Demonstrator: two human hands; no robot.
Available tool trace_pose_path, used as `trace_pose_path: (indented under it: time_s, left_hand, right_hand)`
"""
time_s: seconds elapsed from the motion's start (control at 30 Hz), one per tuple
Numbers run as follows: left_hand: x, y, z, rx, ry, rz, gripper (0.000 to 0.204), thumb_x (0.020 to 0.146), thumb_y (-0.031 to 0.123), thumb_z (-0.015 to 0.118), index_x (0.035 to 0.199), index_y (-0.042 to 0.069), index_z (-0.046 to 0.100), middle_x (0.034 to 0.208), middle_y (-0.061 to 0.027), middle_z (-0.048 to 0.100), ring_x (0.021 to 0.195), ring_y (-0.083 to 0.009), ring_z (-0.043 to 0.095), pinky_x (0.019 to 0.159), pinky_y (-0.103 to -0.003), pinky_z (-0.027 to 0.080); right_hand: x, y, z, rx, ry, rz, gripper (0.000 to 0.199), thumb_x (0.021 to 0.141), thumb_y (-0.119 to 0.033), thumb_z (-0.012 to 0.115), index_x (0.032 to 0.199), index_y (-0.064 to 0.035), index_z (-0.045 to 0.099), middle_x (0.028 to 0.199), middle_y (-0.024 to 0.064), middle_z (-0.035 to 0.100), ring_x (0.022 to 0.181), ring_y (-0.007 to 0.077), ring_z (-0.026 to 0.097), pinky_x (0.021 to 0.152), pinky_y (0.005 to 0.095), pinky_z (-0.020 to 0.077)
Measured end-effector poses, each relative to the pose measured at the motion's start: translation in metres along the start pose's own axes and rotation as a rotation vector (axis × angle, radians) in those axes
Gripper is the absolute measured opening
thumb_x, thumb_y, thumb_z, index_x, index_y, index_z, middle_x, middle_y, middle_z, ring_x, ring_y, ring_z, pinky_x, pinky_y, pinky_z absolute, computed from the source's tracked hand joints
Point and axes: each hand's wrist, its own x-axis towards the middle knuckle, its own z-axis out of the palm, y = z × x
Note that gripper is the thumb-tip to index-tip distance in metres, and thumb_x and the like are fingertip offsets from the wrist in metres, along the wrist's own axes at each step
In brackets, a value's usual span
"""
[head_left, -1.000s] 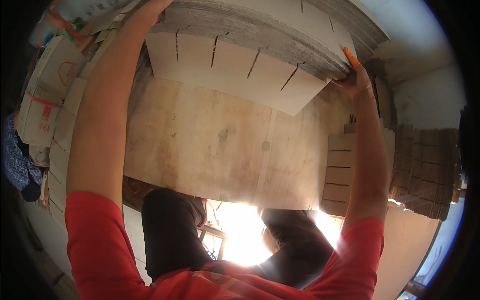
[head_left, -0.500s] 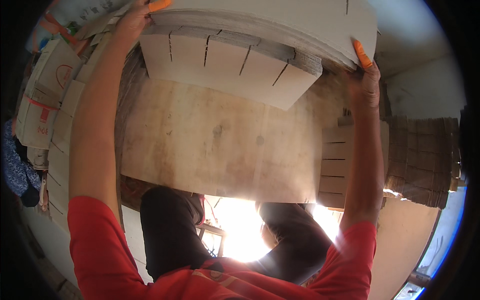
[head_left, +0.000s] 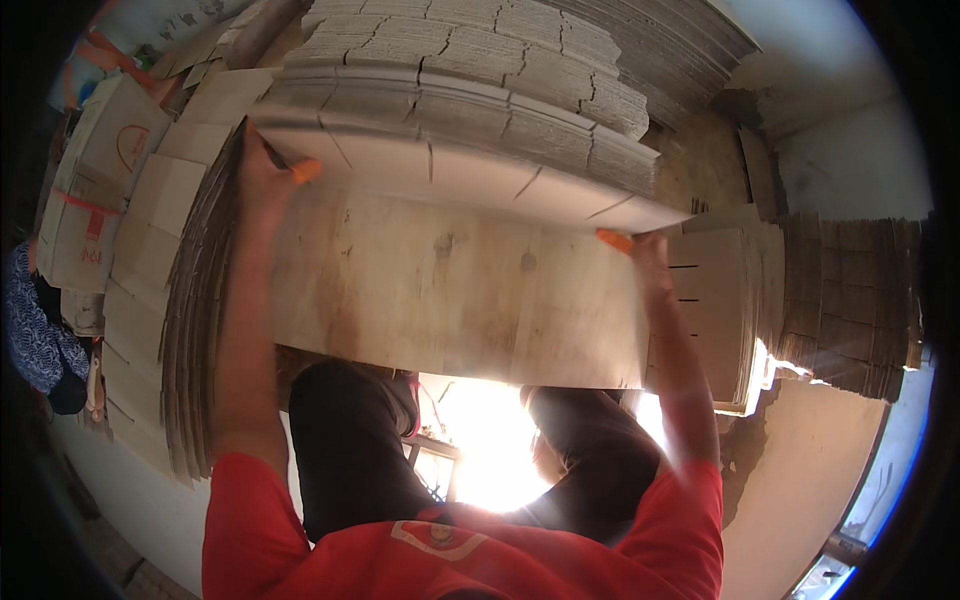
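Both hands grip a thick stack (head_left: 470,130) of flat slotted cardboard sheets by its near corners, above the plywood counter (head_left: 450,290). Left hand (head_left: 262,175) fingers closed on the left corner, right hand (head_left: 640,250) fingers closed on the right one; an orange-tipped finger shows on each. More cardboard piles (head_left: 150,260) left and right (head_left: 850,290).

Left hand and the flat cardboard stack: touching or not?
Touching. The head view shows the left hand pressed against the near left edge of the cardboard stack, orange-tipped fingers under it; the right hand grips the other end.
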Motion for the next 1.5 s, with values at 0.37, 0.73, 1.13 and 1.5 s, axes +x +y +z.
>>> trace_pose_path:
  time_s: [0.37, 0.73, 1.13, 1.5]
  left_hand:
    - [-0.032, 0.032, 0.066, 0.708, 0.154, 0.546, 0.092, 0.068, 0.011, 0.079, 0.142, 0.0, 0.025, 0.146, -0.0183, 0.028, 0.136, -0.0338, 0.026, 0.11, -0.045, 0.023]
    - [-0.023, 0.039, 0.141, 0.962, -0.166, 0.718, 0.1, 0.065, 0.024, 0.079, 0.145, 0.007, 0.021, 0.15, -0.0103, 0.022, 0.138, -0.0344, 0.021, 0.109, -0.051, 0.022]
    - [-0.035, 0.086, 0.143, 0.652, -0.137, 0.855, 0.063, 0.072, 0.011, 0.075, 0.129, 0.006, 0.048, 0.126, -0.0116, 0.053, 0.117, -0.0301, 0.047, 0.099, -0.038, 0.039]
    - [-0.048, 0.113, 0.17, 0.458, -0.173, 0.802, 0.043, 0.067, 0.009, 0.076, 0.106, 0.005, 0.059, 0.101, -0.0089, 0.064, 0.095, -0.0291, 0.055, 0.084, -0.039, 0.046]
  right_hand:
    - [-0.002, 0.009, 0.0, -0.307, 0.079, 0.007, 0.065, 0.069, -0.024, 0.083, 0.117, 0.0031, 0.05, 0.114, 0.0108, 0.061, 0.105, 0.0149, 0.055, 0.085, 0.0328, 0.0458]
    - [0.025, -0.001, 0.015, -0.793, 0.167, -0.029, 0.081, 0.063, -0.035, 0.085, 0.123, 0.0048, 0.049, 0.11, 0.0221, 0.062, 0.104, 0.0306, 0.06, 0.087, 0.0358, 0.0468]
    - [-0.177, -0.052, -0.126, -1.946, 0.788, -0.045, 0.068, 0.077, -0.035, 0.069, 0.136, -0.0153, 0.041, 0.122, 0.0102, 0.05, 0.115, 0.0269, 0.045, 0.092, 0.0447, 0.0379]
    - [-0.176, -0.077, -0.16, -1.299, 0.719, 0.028, 0.037, 0.076, -0.039, 0.069, 0.09, -0.0053, 0.061, 0.082, 0.0146, 0.066, 0.077, 0.0364, 0.059, 0.068, 0.0429, 0.044]
